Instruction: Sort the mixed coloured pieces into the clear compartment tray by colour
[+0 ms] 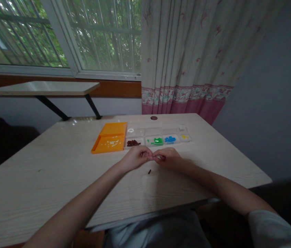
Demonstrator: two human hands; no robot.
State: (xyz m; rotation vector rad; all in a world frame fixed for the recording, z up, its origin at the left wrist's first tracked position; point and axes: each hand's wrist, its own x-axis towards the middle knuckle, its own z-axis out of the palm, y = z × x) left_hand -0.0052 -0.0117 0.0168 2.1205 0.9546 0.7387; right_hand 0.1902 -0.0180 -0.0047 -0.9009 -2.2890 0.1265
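Note:
My left hand (139, 156) and my right hand (169, 158) meet above the table, in front of the trays. Thumb and fingers of each are pinched together, tip to tip with the other hand. Whatever lies between the fingertips is too small or hidden to name. Just below them on the tabletop lies a small dark brown piece (149, 171). Beyond my hands, a clear compartment tray (155, 132) holds brown pieces (133, 143), green pieces (158, 141), blue pieces (170, 139) and a few yellow pieces (185, 137).
An orange case (113, 128) lies opened at the tray's left, with white pieces (113, 142) inside. The pale wooden table (57, 179) has a round cable hole (154, 118) at its far edge. A raised shelf (44, 88) stands at the back left.

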